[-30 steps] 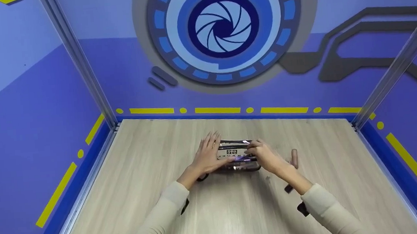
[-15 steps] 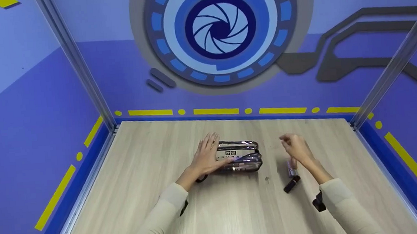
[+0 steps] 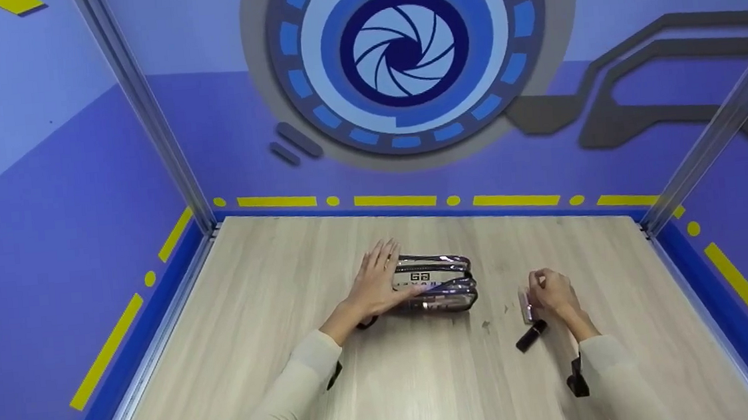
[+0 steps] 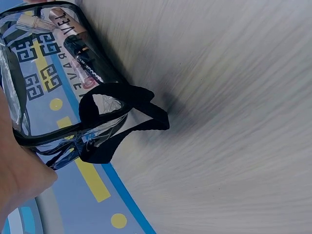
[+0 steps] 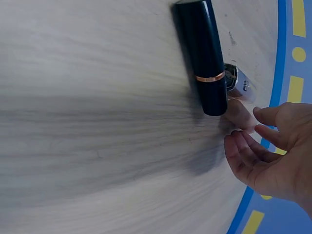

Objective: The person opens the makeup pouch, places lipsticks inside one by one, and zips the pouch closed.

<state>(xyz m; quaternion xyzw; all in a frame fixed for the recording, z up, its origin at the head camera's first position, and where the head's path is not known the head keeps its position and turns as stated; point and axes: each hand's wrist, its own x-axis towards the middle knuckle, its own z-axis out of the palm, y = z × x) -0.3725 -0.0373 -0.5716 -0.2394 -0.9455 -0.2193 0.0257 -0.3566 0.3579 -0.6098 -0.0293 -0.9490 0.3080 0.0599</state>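
Note:
A clear cosmetic pouch (image 3: 438,302) with black trim lies on the wooden table. My left hand (image 3: 377,286) rests on its left part with straight fingers. In the left wrist view, tubes of makeup (image 4: 83,53) show through its clear wall, and a black strap loop (image 4: 124,109) sticks out at its end. My right hand (image 3: 555,294) is beside a pink and silver lipstick tube (image 3: 526,305), right of the pouch. Seen from the right wrist, this hand (image 5: 278,146) has loosely bent fingers, thumb apart, near the tube's pink end. A black lipstick (image 3: 532,336) with a copper-coloured ring lies just nearer.
The wooden tabletop (image 3: 401,388) is bounded by a blue-purple back wall (image 3: 221,128) and side walls with yellow marks. Metal posts (image 3: 146,114) stand at the back corners.
My right hand has left the pouch, moved right, then come down beside the pink and silver tube. My left hand has stayed on the pouch.

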